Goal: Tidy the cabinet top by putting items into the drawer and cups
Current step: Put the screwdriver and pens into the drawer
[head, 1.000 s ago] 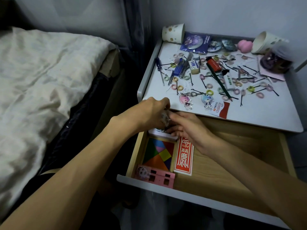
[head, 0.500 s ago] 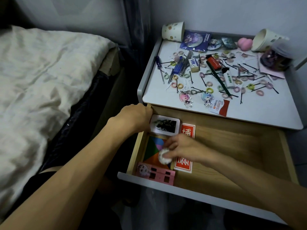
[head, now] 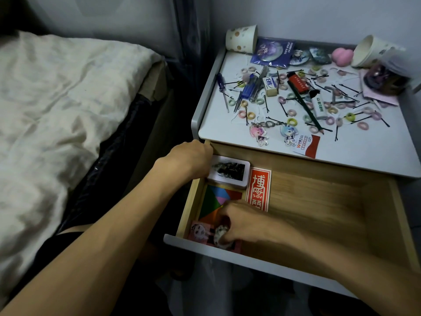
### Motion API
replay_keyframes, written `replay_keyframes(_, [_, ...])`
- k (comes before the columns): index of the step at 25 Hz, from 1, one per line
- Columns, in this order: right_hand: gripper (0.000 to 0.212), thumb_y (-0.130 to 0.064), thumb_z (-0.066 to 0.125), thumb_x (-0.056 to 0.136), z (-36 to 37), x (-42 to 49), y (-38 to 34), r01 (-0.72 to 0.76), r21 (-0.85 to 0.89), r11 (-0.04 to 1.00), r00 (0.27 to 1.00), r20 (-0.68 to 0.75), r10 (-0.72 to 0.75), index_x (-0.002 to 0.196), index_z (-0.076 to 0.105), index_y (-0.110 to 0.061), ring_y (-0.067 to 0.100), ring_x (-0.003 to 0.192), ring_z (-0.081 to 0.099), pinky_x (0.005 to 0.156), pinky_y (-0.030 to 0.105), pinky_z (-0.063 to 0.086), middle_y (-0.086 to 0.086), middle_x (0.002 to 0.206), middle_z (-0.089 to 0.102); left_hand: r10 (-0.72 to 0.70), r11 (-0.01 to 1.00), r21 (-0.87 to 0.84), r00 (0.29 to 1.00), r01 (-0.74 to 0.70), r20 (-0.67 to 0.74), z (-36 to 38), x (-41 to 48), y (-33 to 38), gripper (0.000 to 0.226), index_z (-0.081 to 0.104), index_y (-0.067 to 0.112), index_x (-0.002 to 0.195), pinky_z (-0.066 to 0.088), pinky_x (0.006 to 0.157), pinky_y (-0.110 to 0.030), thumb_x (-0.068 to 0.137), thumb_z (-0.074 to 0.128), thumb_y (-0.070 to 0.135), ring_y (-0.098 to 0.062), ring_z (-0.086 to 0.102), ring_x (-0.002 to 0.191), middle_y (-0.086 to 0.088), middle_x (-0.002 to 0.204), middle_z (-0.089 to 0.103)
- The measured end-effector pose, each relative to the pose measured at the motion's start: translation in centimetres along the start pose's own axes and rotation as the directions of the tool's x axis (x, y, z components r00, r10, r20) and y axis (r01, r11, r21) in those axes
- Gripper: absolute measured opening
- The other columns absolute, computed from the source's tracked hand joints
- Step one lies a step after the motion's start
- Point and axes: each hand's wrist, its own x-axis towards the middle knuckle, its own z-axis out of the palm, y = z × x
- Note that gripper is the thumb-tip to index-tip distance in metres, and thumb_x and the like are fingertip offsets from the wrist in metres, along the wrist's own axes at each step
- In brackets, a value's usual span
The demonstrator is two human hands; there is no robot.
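The wooden drawer is pulled open below the white cabinet top. My right hand is low in the drawer's front left corner, pinching a small round whitish badge over a pink card. My left hand rests at the drawer's back left corner, touching a stack of photo cards; its fingers are hidden. A coloured tangram and a red card pack lie in the drawer. Two paper cups lie on their sides at the back of the top.
The top is strewn with several hair ties, hairpins, a green pencil, lighters, a blue screwdriver, an eraser, two keychains, badges and a pink sponge. A bed stands on the left.
My right hand carried the round badge from the back of the drawer toward the front left corner. My left hand drew back to the drawer's back left corner, uncovering the photo cards.
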Motion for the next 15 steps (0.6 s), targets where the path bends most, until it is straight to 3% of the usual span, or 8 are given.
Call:
replay_keyframes(4, [0.046, -0.026, 0.078, 0.079, -0.1, -0.2, 0.2, 0.044, 0.021, 0.999, 0.999, -0.016, -0.044, 0.122, 0.061, -0.026, 0.007, 0.103, 0.059, 0.087, 0.026, 0.055, -0.007, 0.118, 0.059, -0.017, 1.0, -0.019, 1.0, 0.017, 0.015, 0.2, 0.2, -0.1, 0.018, 0.05, 0.017, 0.099, 0.042, 0.058, -0.031, 0.087, 0.062, 0.02, -0.021, 0.052, 0.073, 0.001, 0.072, 0.041])
replay_keyframes(11, [0.04, -0.026, 0.076, 0.081, 0.0, 0.6, 0.7, 0.055, 0.006, 0.998, 0.998, 0.024, -0.056, 0.118, 0.063, -0.024, 0.012, 0.087, 0.069, 0.074, 0.032, 0.06, -0.002, 0.107, 0.067, -0.032, 0.999, -0.004, 0.999, 0.032, 0.037, 0.0, 0.4, 0.1, 0.013, 0.051, 0.017, 0.092, 0.037, 0.051, -0.026, 0.087, 0.062, 0.018, -0.014, 0.05, 0.062, 0.0, 0.073, 0.047])
replay_keyframes(15, [0.04, -0.026, 0.075, 0.082, -0.1, 0.8, 0.7, 0.045, 0.058, 0.997, 0.998, 0.047, -0.048, 0.12, 0.063, -0.021, 0.009, 0.086, 0.067, 0.073, 0.026, 0.058, -0.002, 0.11, 0.067, -0.031, 0.999, -0.009, 0.999, 0.032, 0.039, 0.1, 0.5, 0.0, 0.014, 0.048, 0.017, 0.092, 0.037, 0.05, -0.026, 0.089, 0.062, 0.018, -0.014, 0.051, 0.063, 0.0, 0.074, 0.047])
